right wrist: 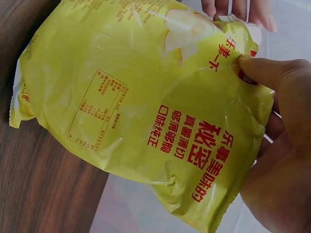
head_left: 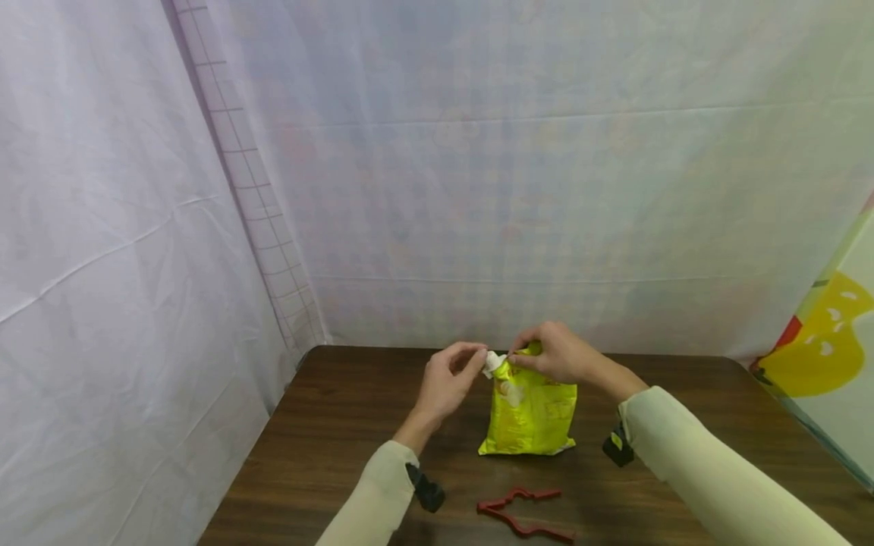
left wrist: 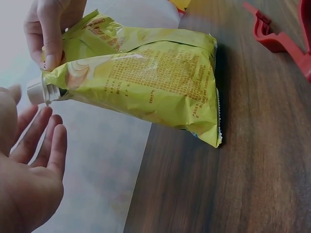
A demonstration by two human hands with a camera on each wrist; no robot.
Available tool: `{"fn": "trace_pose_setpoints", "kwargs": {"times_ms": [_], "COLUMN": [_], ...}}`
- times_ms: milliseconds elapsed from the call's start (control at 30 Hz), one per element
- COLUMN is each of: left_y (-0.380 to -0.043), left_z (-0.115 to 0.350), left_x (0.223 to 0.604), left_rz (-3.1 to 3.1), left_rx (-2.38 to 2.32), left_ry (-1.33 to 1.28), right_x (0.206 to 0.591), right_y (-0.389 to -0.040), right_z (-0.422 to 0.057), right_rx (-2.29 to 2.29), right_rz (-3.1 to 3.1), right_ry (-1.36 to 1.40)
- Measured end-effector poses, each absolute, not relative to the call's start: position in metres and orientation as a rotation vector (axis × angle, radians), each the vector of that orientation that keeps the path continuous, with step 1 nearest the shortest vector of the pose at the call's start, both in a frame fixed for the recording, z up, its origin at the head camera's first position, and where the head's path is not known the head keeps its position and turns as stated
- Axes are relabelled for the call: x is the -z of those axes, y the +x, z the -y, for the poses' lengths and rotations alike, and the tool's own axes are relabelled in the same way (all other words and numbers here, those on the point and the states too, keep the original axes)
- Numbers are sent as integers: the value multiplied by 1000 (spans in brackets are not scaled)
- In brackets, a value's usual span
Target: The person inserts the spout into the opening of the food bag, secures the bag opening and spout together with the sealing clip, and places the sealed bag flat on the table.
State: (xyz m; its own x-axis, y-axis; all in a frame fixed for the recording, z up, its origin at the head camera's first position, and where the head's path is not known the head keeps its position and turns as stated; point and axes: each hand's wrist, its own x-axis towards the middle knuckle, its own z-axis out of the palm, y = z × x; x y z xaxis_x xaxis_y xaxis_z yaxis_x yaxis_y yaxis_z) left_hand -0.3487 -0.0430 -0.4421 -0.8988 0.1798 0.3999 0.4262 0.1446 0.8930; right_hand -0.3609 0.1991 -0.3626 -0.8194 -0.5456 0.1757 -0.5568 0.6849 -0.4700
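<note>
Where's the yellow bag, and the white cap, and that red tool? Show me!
Yellow bag (right wrist: 133, 99): right wrist view, on its printed side.
White cap (left wrist: 37, 93): left wrist view, on its side.
Red tool (head_left: 514, 524): head view, on the arm nearer the person.

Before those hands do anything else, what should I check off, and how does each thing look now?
1. Right hand gripping the yellow bag near its top: ok.
2. Bag's lower end resting on the table: ok.
3. White spout at the bag's top corner: ok.
4. Left hand firmly pinching the spout: cannot tell.
5. Red clip closed: not ok, lies spread open.
</note>
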Motion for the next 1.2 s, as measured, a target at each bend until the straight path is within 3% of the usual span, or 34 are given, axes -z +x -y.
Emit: {"fn": "trace_pose_setpoints", "kwargs": {"times_ms": [767,1200], "left_y": [-316,-281], "left_z": [74,81], "left_x": [477,492], "left_rz": [2653,2860], "left_rx": [1706,1540], "left_ry": [-594,-943], "right_x": [362,361], "right_y": [-358,-358], "right_z": [-197,-197], "right_rx": [-823,-803], "right_rz": [2860,2843], "right_ry": [934,955]}}
